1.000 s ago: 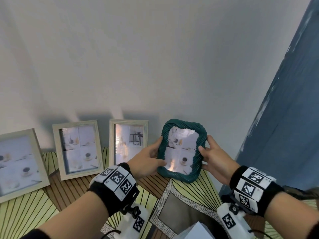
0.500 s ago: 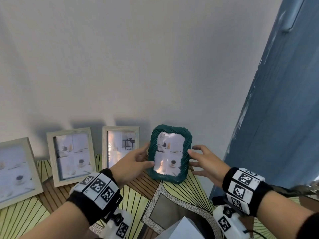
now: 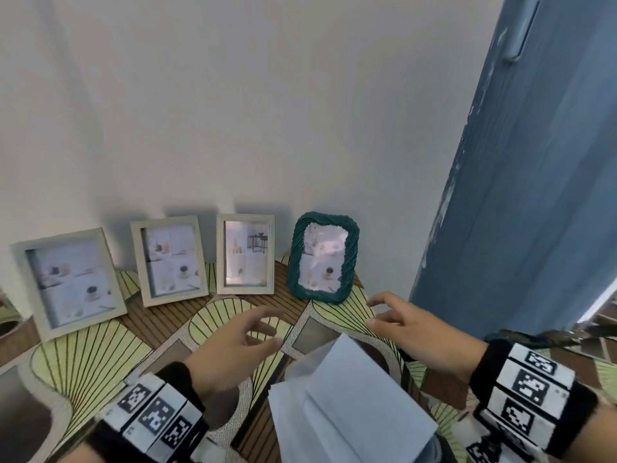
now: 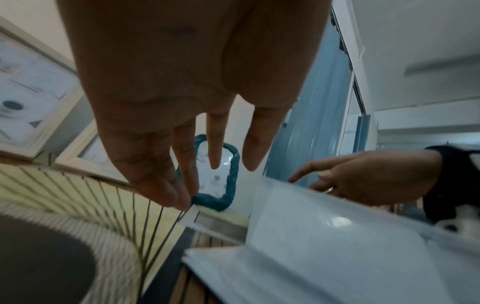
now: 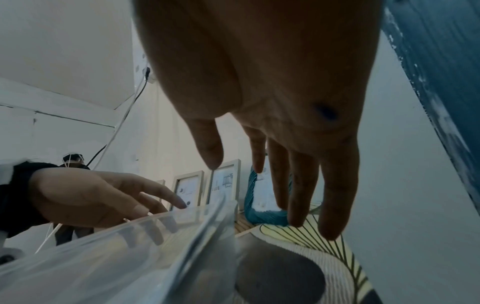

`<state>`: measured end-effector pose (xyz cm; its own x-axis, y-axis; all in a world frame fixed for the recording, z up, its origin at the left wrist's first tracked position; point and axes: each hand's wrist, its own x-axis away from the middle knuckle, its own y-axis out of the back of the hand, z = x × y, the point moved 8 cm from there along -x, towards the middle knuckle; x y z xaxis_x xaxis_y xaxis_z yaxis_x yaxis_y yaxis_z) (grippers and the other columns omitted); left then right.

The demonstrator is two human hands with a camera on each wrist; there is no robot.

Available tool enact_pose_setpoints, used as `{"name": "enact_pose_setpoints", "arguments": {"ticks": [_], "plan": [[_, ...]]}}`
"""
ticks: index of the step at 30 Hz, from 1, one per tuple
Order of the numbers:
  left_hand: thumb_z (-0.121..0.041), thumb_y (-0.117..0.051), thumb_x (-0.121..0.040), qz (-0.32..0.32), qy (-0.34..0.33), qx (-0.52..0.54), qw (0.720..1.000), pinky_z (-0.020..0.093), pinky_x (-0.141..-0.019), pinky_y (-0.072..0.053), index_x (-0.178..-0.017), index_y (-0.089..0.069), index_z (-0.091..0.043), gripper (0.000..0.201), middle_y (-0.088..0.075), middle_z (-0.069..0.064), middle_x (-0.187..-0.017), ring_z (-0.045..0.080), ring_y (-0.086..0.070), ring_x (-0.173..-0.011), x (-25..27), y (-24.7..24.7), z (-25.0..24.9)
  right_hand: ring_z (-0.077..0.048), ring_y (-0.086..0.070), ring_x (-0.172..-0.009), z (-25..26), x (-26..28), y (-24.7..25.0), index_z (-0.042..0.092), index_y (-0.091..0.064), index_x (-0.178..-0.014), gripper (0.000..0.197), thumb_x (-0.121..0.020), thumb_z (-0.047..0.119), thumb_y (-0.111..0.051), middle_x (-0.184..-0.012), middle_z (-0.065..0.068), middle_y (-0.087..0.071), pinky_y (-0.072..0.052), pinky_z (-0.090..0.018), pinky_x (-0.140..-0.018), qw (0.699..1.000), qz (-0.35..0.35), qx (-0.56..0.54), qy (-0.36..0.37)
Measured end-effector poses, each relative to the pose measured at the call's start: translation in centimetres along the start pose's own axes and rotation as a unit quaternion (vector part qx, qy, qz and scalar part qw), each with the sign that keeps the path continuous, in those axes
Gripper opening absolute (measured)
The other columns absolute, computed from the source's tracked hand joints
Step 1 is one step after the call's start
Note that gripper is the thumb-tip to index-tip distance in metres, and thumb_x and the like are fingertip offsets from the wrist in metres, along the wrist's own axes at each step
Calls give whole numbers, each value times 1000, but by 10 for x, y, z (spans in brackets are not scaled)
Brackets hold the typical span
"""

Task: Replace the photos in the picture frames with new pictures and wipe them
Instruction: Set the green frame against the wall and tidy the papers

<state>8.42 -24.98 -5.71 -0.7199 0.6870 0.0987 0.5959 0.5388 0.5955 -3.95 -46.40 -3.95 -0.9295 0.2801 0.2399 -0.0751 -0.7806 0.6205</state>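
The clear sheets (image 3: 347, 396) ran off the head view's bottom edge; the photos' details in the frames were too blurred to read

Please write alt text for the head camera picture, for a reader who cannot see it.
Both hands, the left hand and right hand, hover open and empty above a patterned table. Four picture frames stand against the white wall behind: three pale ones and a green frame at the right.

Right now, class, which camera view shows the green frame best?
The head view: the green frame stands whole and unblocked by the wall. In both wrist views, fingers partly hide it and it looks small.
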Motion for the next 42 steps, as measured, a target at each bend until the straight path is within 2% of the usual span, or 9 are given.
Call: {"name": "enact_pose_setpoints", "arguments": {"ticks": [6,9,13,20,24,28,33,39,42], "plan": [[-36,-71,-83,104,19,-131,986,19,-87,-48,-131,-46,-41,55,-53,-22,-119,-1,-54,-103,24,-42,25,-9,-62,-110,-26,46,-33,35,-39,-138,46,-96,38,-57,-127,8,-57,-53,-32,-95,999,45,5,-17],[-40,-74,-78,113,-2,-192,975,10,-78,-39,-121,-55,-37,48,-51,-25,-108,-9,-48,-93,26,-54,25,-10,-59,-114,-35,55,-46,31,-37,-142,43,-101,27,-50,-128,7,-60,-50,-34,-100,998,54,42,-11],[-46,-82,-67,92,42,-251,963,22,-80,-39,-106,-55,-33,49,-47,-11,-106,11,-48,-96,21,-60,30,-12,-55,-116,-42,57,-54,27,-40,-136,38,-102,10,-43,-128,3,-58,-45,-28,-103,998,33,62,-1],[-35,-88,-62,102,98,-270,952,26,-73,-52,-105,-67,-15,52,-69,0,-100,17,-63,-89,8,-61,28,4,-58,-99,-55,59,-48,34,-51,-119,42,-100,-2,-41,-114,10,-62,-46,-4,-70,999,-37,-38,6],[-32,-88,-64,117,115,-267,950,21,-63,-46,-107,-66,-15,52,-69,-1,-101,14,-61,-83,5,-61,26,-10,-63,-105,-63,63,-32,28,-57,-116,36,-101,0,-42,-115,3,-66,-52,-24,-86,988,-101,-117,-9],[-32,-88,-64,112,111,-269,950,27,-75,-49,-110,-56,-18,58,-64,-3,-103,17,-60,-91,5,-63,26,-18,-62,-112,-73,65,-27,26,-59,-118,33,-101,1,-43,-117,2,-68,-50,-44,-100,978,-110,-177,-32],[-23,-86,-66,77,83,-218,969,26,-69,-45,-104,-45,-24,56,-54,-9,-94,16,-55,-90,13,-57,30,-22,-62,-113,-83,65,-29,27,-60,-115,32,-102,4,-43,-116,2,-68,-50,-51,-99,973,-105,-200,-56],[-16,-79,-70,10,64,-153,986,23,-60,-55,-100,-44,-32,49,-59,-10,-96,7,-61,-81,54,-11,47,-18,-60,-111,-79,63,-44,27,-55,-120,30,-102,6,-43,-117,2,-66,-49,-44,-101,985,-71,-146,-61],[-14,-78,-68,-44,38,-109,992,28,-65,-59,-99,-50,-38,48,-58,-13,-102,7,-61,-86,84,18,48,-5,-56,-105,-69,60,-52,33,-50,-122,30,-103,10,-42,-114,14,-60,-52,-25,-86,993,-60,-95,-38]]}}
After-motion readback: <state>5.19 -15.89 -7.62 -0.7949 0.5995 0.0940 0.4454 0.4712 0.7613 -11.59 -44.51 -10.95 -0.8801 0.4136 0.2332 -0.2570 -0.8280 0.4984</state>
